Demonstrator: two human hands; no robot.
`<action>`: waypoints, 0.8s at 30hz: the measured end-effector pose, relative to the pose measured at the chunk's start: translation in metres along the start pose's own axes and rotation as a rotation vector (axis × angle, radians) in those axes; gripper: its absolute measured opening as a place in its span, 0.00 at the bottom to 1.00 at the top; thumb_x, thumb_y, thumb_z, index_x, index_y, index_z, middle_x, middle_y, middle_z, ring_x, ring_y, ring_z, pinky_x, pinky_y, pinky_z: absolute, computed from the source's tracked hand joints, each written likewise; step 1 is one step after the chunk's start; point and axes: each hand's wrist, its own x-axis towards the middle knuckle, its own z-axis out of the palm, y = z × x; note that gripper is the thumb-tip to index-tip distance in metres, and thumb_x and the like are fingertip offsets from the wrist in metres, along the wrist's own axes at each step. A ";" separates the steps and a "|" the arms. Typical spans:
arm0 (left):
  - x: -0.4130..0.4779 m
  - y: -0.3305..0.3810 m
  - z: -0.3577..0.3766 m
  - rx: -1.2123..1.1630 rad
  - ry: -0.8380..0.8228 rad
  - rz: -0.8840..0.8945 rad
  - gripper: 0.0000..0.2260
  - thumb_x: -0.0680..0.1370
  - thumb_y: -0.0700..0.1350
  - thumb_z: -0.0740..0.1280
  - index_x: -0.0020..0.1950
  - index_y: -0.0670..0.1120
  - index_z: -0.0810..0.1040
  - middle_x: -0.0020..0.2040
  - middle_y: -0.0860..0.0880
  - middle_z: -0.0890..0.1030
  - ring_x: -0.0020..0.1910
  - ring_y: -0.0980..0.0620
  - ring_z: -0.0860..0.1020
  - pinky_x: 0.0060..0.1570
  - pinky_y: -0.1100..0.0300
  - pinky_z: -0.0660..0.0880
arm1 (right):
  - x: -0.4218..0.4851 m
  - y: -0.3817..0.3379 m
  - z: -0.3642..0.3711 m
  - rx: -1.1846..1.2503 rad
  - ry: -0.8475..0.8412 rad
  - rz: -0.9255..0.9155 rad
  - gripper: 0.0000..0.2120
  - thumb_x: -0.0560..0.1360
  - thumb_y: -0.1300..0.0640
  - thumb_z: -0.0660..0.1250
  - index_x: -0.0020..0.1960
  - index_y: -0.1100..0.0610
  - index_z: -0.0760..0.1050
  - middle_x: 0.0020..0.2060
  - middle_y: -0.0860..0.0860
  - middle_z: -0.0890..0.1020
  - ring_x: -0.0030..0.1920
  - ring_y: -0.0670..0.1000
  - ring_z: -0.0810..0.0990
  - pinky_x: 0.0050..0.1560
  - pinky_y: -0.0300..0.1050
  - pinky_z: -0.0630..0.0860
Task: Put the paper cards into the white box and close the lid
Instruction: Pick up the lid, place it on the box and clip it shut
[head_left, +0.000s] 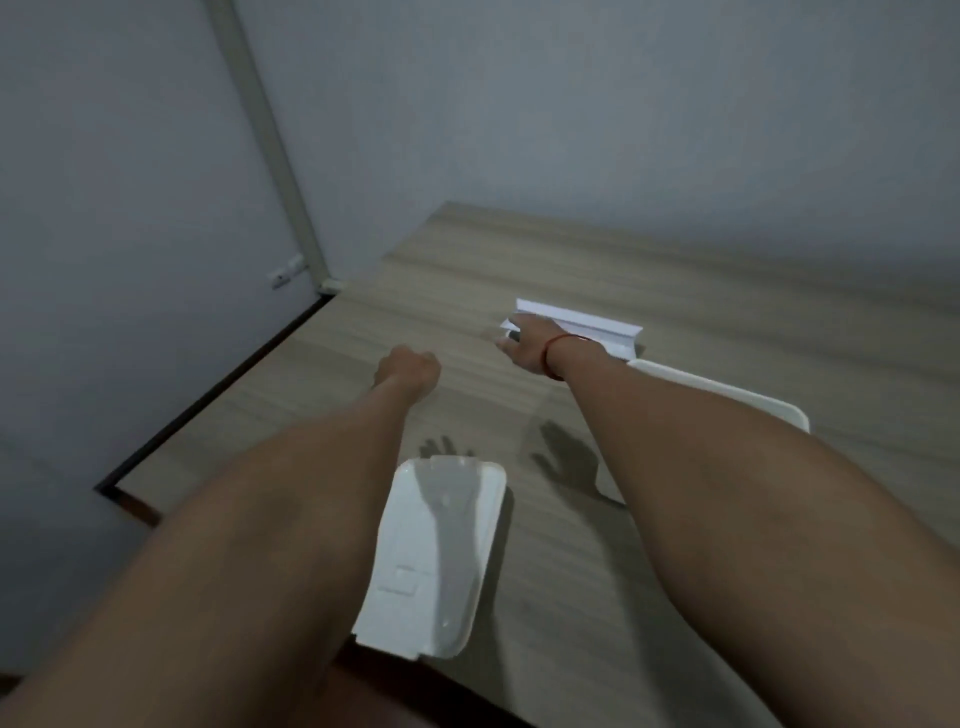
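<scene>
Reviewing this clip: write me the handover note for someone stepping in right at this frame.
Left hand: loosely curled, held over the table, holding nothing visible.
Right hand: reaching onto the paper cards at the far side of the table; whether it grips them is unclear.
White lid: lying loose on the near table, beside the left forearm.
White box: mostly hidden behind the right forearm; only its rim shows.
Done: no cards seen in the box so far.
Left: move cards into the box, fit the lid.
</scene>
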 end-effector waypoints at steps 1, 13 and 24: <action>0.000 -0.014 -0.005 0.000 0.007 -0.025 0.25 0.81 0.50 0.55 0.74 0.36 0.65 0.75 0.38 0.67 0.73 0.40 0.67 0.70 0.54 0.64 | 0.001 -0.010 0.009 -0.014 -0.008 -0.001 0.27 0.81 0.47 0.57 0.75 0.59 0.60 0.74 0.58 0.65 0.73 0.58 0.66 0.71 0.49 0.64; -0.027 -0.162 0.046 0.025 -0.149 -0.273 0.22 0.79 0.49 0.59 0.67 0.37 0.73 0.66 0.38 0.77 0.64 0.39 0.76 0.61 0.52 0.73 | -0.013 -0.009 0.166 -0.089 -0.141 0.203 0.23 0.76 0.49 0.64 0.67 0.60 0.70 0.67 0.60 0.74 0.67 0.62 0.73 0.66 0.54 0.72; -0.034 -0.176 0.088 -0.098 -0.206 -0.378 0.28 0.79 0.55 0.59 0.73 0.40 0.64 0.71 0.39 0.71 0.69 0.39 0.71 0.68 0.48 0.70 | -0.018 0.014 0.214 0.410 -0.155 0.541 0.37 0.79 0.57 0.63 0.78 0.59 0.43 0.75 0.58 0.62 0.73 0.57 0.66 0.71 0.47 0.62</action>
